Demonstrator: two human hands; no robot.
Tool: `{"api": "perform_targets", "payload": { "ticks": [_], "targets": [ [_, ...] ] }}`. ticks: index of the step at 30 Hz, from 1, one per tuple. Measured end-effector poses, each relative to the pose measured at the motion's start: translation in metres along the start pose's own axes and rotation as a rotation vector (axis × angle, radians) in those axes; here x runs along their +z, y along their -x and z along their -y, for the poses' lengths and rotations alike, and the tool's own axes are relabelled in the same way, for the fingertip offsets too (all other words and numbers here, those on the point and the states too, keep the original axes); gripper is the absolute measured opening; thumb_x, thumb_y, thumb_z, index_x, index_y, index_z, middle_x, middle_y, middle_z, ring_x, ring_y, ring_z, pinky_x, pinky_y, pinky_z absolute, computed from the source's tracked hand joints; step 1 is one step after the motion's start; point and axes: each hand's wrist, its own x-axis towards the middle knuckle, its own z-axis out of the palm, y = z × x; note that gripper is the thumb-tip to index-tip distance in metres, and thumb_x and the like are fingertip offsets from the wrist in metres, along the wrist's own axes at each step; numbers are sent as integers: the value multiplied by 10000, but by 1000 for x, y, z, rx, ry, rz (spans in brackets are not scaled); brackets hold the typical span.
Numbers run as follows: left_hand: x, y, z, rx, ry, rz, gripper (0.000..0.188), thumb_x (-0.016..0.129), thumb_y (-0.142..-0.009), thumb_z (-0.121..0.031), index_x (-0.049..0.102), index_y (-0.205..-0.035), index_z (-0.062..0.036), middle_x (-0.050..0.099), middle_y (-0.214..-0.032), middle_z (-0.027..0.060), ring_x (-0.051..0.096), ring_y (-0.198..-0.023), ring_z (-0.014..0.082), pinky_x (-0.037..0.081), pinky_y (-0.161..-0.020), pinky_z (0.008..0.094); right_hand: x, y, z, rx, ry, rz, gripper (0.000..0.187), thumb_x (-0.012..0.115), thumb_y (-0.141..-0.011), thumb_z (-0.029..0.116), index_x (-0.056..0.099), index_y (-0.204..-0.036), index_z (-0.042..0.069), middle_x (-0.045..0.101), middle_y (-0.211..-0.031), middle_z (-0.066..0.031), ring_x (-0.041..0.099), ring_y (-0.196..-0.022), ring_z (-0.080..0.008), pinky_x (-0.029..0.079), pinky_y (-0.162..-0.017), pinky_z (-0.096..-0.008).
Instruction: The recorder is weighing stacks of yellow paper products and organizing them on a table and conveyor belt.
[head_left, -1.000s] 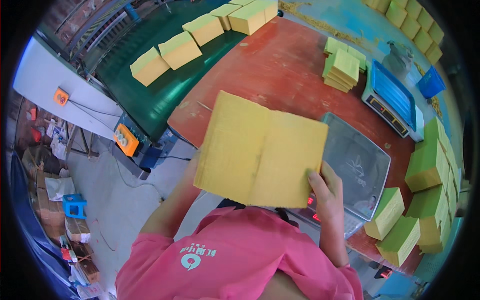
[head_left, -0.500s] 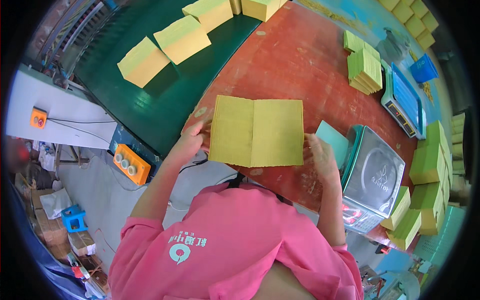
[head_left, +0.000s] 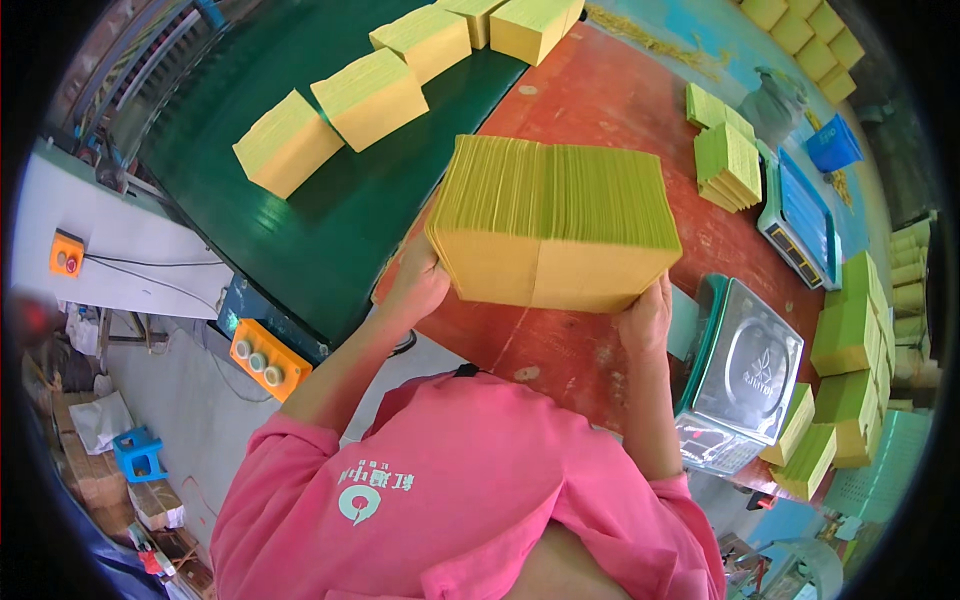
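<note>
A thick stack of yellow paper [head_left: 555, 215] is held up between my two hands over the red table [head_left: 590, 90]. Its upper side shows many greenish-yellow sheet edges, and a smooth flat face is turned toward me. My left hand [head_left: 418, 287] grips the stack's lower left corner, fingers partly hidden beneath it. At the lower right corner my right hand [head_left: 648, 312] holds it, with some fingers behind the paper. Beside my right hand stands a scale [head_left: 745, 365] with a shiny metal pan.
Several paper stacks [head_left: 370, 98] stand on the dark green belt [head_left: 300, 235] at left. A second scale [head_left: 800, 215] with a blue pan sits far right, near smaller paper bundles [head_left: 727, 165]. More stacks [head_left: 850, 345] are piled at the right edge. An orange button box [head_left: 268, 360] is at left.
The stack has tilted, so its sheet edges now face up and its flat face fronts me. Both hands have turned with it, and it has moved slightly right and farther away.
</note>
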Motion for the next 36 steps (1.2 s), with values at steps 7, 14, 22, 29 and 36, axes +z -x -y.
{"api": "perform_targets", "payload": {
  "ticks": [7, 14, 22, 29, 36],
  "targets": [
    [8, -3, 29, 32, 354, -62, 446, 469, -1016, -257, 474, -1399, -29, 567, -1338, 89, 511, -1247, 213, 371, -1052, 327, -2, -3, -39, 112, 23, -112, 472, 496, -1001, 333, 507, -1365, 33, 580, -1275, -45, 534, -1152, -148, 410, -993, -284],
    [1, -3, -8, -246, 1038, -23, 532, 406, -1044, -375, 388, -1452, -34, 495, -1423, 91, 466, -1303, 191, 365, -1082, 368, -3, -7, -17, 108, -321, -7, 501, 454, -1004, 277, 434, -1420, -1, 505, -1395, -96, 457, -1298, -189, 343, -1094, -344],
    [32, -13, -25, -259, 788, 21, 599, 465, -1018, -314, 281, -1498, -7, 391, -1490, 90, 345, -1380, 178, 239, -1150, 342, 33, -5, 20, 96, -29, 9, 606, 462, -972, 268, 316, -1490, -10, 402, -1488, -144, 333, -1398, -244, 220, -1161, -370],
    [11, -26, -39, -263, 721, 112, 613, 501, -999, -287, 281, -1493, 2, 409, -1464, 110, 344, -1377, 195, 238, -1150, 344, 17, -12, 28, 148, 10, 70, 598, 462, -984, 249, 295, -1497, -10, 397, -1486, -140, 335, -1394, -243, 218, -1160, -368],
    [19, -25, -55, -168, 469, -23, 674, 577, -958, -240, 245, -1495, -1, 478, -1376, 127, 476, -1248, 212, 347, -1078, 365, 23, -10, 34, 116, 103, 80, 611, 447, -1010, 297, 266, -1506, -12, 368, -1507, -146, 299, -1418, -250, 208, -1163, -359]
  ]
}}
